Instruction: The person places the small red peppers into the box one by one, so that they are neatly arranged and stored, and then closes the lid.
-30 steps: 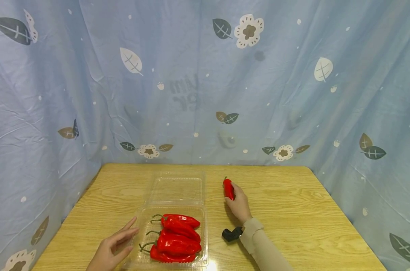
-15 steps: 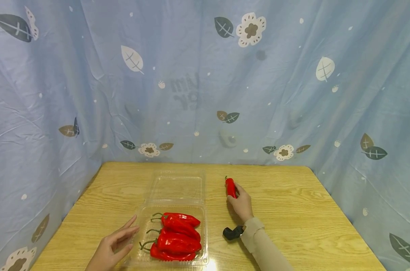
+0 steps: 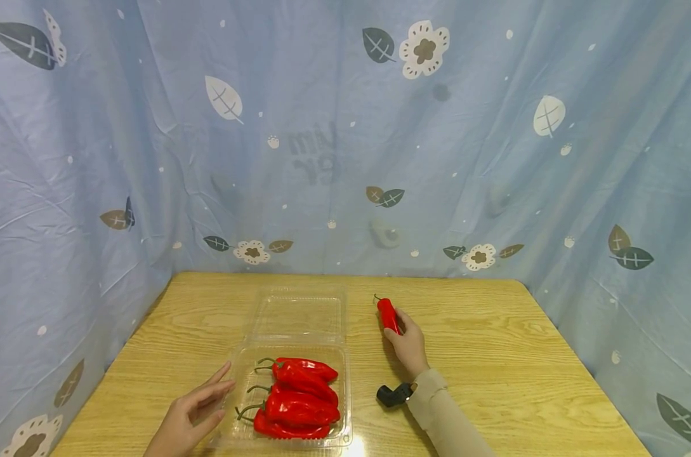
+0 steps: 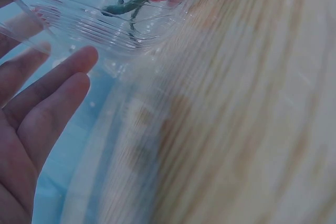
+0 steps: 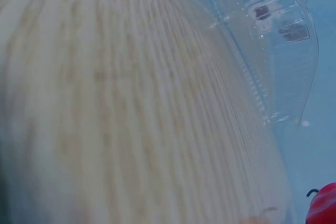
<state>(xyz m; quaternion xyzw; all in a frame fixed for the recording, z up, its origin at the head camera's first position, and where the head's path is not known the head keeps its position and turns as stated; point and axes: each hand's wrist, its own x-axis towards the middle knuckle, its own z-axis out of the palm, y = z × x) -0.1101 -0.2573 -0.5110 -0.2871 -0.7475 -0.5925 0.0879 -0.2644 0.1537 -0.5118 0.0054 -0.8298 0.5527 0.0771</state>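
In the head view my right hand (image 3: pixel 410 349) grips a long red pepper (image 3: pixel 388 313) by its lower part, its thin green stem pointing away from me. The right wrist view catches only the stem end of that pepper (image 5: pixel 323 207) in the bottom right corner. Left of it, a clear plastic clamshell box (image 3: pixel 348 387) holds several red peppers (image 3: pixel 302 409), their stems to the left. My left hand (image 3: pixel 190 412) lies at the box's left wall with loosely spread fingers. In the left wrist view, some fingers (image 4: pixel 58 77) appear beside the clear wall.
The transparent lid (image 3: pixel 299 317) lies folded back behind the box on the wooden table (image 3: pixel 471 330). A black camera mount (image 3: pixel 393 395) sits on my right wrist. A blue patterned curtain (image 3: pixel 334 139) encloses the table at the back and sides.
My right hand has shifted slightly right, and the pepper in it has tilted, its stem swinging left. The left hand and the box hold still.
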